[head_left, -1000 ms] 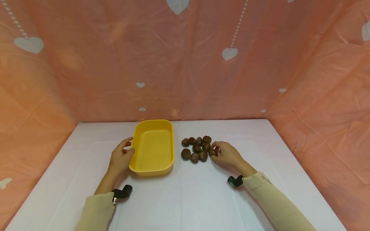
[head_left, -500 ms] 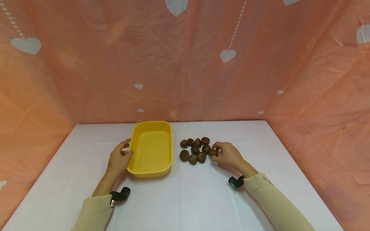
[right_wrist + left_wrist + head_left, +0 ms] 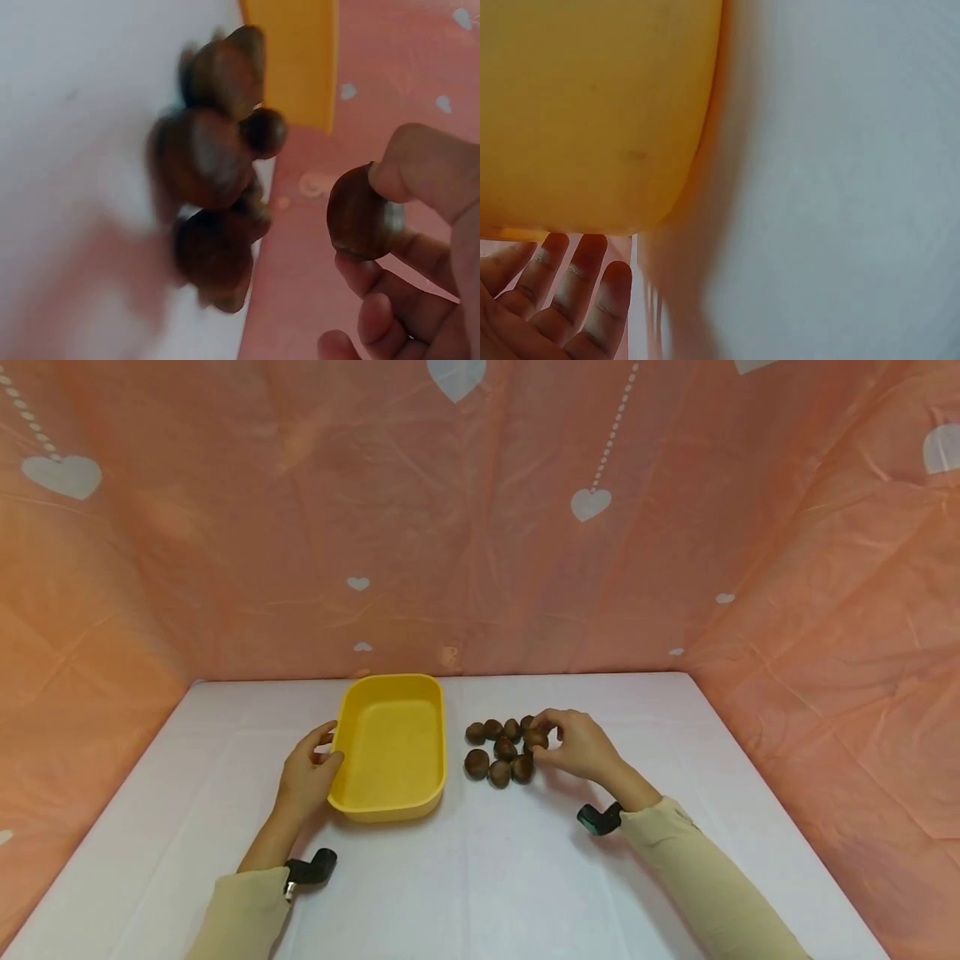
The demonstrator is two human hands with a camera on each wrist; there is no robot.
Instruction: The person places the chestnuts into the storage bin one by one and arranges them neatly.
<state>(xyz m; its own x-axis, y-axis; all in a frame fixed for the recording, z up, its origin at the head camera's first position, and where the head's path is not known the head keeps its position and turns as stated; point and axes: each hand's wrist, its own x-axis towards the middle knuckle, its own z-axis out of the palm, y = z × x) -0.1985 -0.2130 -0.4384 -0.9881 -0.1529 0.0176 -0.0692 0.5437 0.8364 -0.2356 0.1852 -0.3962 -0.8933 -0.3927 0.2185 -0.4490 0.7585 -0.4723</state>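
Note:
Between the thumb and fingers of my right hand (image 3: 581,747), a brown chestnut (image 3: 364,214) is pinched, lifted off the table in the right wrist view. Below and left of it lie several more chestnuts (image 3: 499,773) in a loose cluster on the white cloth. My left hand (image 3: 306,777) is at the left side of a yellow rectangular tray (image 3: 390,815). In the left wrist view its fingers (image 3: 577,277) are extended, their tips against the tray's outer wall. No chestnuts are inside the tray.
A white cloth covers the table (image 3: 465,893). Pink curtain (image 3: 480,543) with pale hearts rises behind the table and along both sides. A small black camera (image 3: 315,867) sits at the left wrist, another black camera (image 3: 600,818) at the right.
My right hand has raised the chestnut from the cluster's right edge and carried it slightly left, over the others. The left hand stays at the tray. The head view has shifted slightly.

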